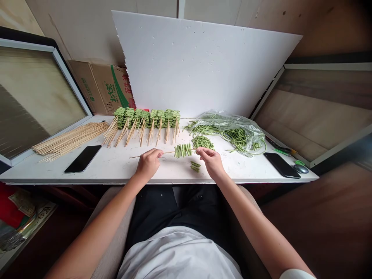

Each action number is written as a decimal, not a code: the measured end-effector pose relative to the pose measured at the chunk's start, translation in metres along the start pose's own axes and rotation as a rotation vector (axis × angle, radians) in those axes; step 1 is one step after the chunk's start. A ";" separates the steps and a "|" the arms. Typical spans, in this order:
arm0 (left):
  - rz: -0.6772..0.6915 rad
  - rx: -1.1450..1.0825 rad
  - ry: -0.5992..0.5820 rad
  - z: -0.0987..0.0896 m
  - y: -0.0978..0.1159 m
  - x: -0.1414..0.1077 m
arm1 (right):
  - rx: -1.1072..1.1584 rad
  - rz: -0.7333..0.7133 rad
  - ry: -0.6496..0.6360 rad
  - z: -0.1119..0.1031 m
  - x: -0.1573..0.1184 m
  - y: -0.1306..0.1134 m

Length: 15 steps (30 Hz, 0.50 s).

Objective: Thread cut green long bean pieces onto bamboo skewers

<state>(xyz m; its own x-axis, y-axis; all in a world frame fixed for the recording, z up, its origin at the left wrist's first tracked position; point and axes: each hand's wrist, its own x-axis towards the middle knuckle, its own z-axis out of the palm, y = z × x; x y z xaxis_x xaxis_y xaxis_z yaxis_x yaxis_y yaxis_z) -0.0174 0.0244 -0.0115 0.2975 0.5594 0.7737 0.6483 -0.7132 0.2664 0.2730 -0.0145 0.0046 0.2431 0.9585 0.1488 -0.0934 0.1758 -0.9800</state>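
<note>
My left hand is closed around a bamboo skewer, held level just above the table. Short cut pieces of green bean are threaded side by side across the skewer. At its right end my right hand pinches with thumb and forefinger; whether a bean piece is also between those fingers is hidden. A few cut bean pieces lie on the table below, near my right hand. Behind that hand sits a pile of cut beans.
Finished bean skewers stand stacked at the back. Bare skewers lie left, near a phone. Long beans in a plastic bag and another phone are right. A white foam board leans behind the white table.
</note>
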 end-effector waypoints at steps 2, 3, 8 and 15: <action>-0.002 0.003 -0.015 0.000 -0.001 0.000 | -0.011 -0.029 0.003 0.001 -0.002 -0.002; -0.004 0.001 -0.020 0.000 -0.001 0.000 | -0.016 -0.037 0.005 0.001 -0.003 -0.003; -0.044 -0.047 0.008 0.002 -0.002 0.001 | -0.020 0.001 -0.012 0.001 -0.001 0.001; -0.056 -0.050 0.037 0.001 0.000 0.002 | -0.021 0.106 0.015 0.003 -0.001 0.010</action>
<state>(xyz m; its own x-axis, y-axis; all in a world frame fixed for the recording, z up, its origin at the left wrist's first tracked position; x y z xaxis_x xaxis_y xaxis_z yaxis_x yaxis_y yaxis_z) -0.0156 0.0262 -0.0103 0.2347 0.5837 0.7773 0.6273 -0.7018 0.3377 0.2685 -0.0128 -0.0051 0.2473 0.9680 0.0426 -0.0993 0.0691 -0.9927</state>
